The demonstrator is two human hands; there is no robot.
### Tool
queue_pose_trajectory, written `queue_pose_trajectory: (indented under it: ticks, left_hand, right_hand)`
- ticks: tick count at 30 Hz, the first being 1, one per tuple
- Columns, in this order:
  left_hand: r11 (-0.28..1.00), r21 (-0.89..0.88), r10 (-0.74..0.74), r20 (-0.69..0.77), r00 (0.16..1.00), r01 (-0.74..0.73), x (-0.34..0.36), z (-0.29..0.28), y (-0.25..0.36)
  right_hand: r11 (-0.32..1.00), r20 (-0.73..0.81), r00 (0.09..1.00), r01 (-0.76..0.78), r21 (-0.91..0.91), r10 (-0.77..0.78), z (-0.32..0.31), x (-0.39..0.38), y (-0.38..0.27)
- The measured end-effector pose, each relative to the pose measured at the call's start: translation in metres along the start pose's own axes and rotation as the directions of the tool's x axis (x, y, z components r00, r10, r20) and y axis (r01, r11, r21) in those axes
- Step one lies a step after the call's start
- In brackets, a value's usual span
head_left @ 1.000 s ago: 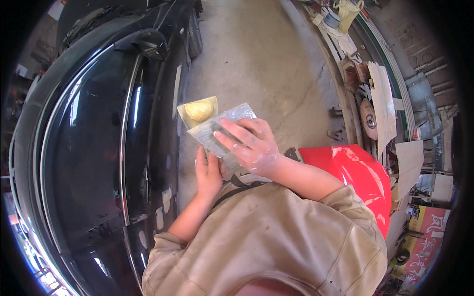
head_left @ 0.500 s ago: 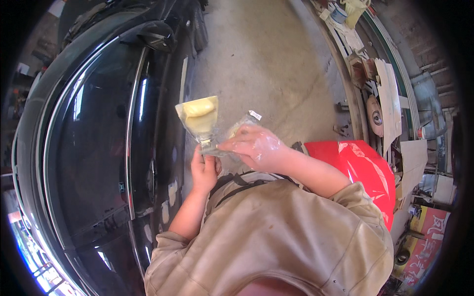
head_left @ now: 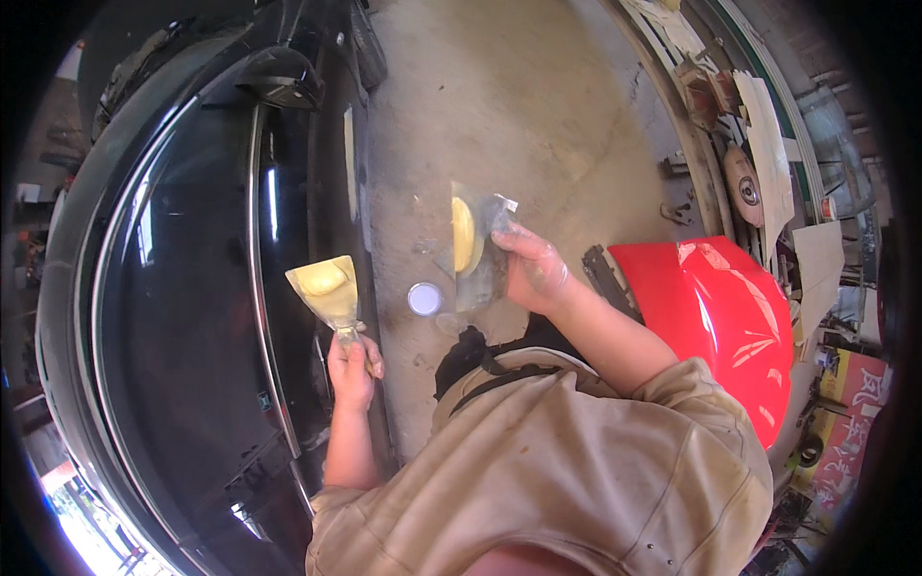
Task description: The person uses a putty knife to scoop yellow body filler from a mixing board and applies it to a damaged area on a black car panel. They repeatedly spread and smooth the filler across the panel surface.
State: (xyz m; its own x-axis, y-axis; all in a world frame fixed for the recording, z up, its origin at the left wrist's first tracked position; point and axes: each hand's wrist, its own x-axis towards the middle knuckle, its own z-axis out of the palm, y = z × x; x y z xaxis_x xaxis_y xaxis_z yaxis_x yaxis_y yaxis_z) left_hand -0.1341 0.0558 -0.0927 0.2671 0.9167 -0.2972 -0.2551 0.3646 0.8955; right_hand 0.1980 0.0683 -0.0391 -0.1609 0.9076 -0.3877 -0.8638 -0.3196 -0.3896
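A black car (head_left: 182,317) filled the nine o'clock side of the view, its long bright trim strip running past the person's left arm. Bare, stained floor (head_left: 523,106) stretched from the middle toward twelve o'clock. The person's tan shirt (head_left: 557,451) covered six o'clock. At three o'clock, beyond the right forearm, sat a glossy, curved red panel (head_left: 701,326) with pale reflections across it. Pale board pieces (head_left: 765,144) leaned among clutter at two o'clock.

Between two and three o'clock, near the middle, the right hand (head_left: 536,272), whitened with smears, was closed in a pinch on the edge of a flat grey plate (head_left: 485,278). That plate stood steeply tilted just by the centre. At eight o'clock the left hand (head_left: 352,368) was wrapped narrowly around the handle of a flared scraper (head_left: 338,310), whose blade pointed toward eleven o'clock, in front of the car's side. The two tools were well apart. Between them, a round whitish disc (head_left: 424,300) showed against the floor. Smallest were the yellow masses: a crescent of paste (head_left: 464,233) on the plate and a rounded lump (head_left: 323,278) on the scraper blade.
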Motion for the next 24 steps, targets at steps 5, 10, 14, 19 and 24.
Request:
queue_pose_trajectory:
  ticks: [5,10,14,19,24]
  left_hand:
    - [0.999,0.046,-0.018,-0.001,1.000,0.018,0.010,0.006,-0.019]
    - [0.988,0.109,-0.095,-0.138,0.986,0.111,0.004,0.046,-0.040]
    - [0.988,0.052,-0.124,-0.285,0.951,0.144,-0.002,0.084,-0.042]
    - [0.964,0.217,-0.127,-0.141,0.982,0.155,0.047,0.046,0.008]
    - [0.789,0.599,-0.194,0.028,0.981,0.139,0.158,-0.047,0.049]
  right_hand:
    - [0.998,-0.038,0.998,0.045,-0.038,-0.046,-0.037,0.021,-0.030]
    - [0.997,-0.024,0.997,-0.071,0.022,0.071,-0.103,0.059,-0.076]
    - [0.991,-0.096,0.986,-0.134,0.016,0.135,-0.157,0.106,-0.092]
    - [0.974,-0.108,0.994,0.002,-0.225,-0.027,-0.177,0.165,-0.097]
    - [0.986,-0.103,0.989,0.092,-0.142,-0.107,-0.165,0.223,-0.068]
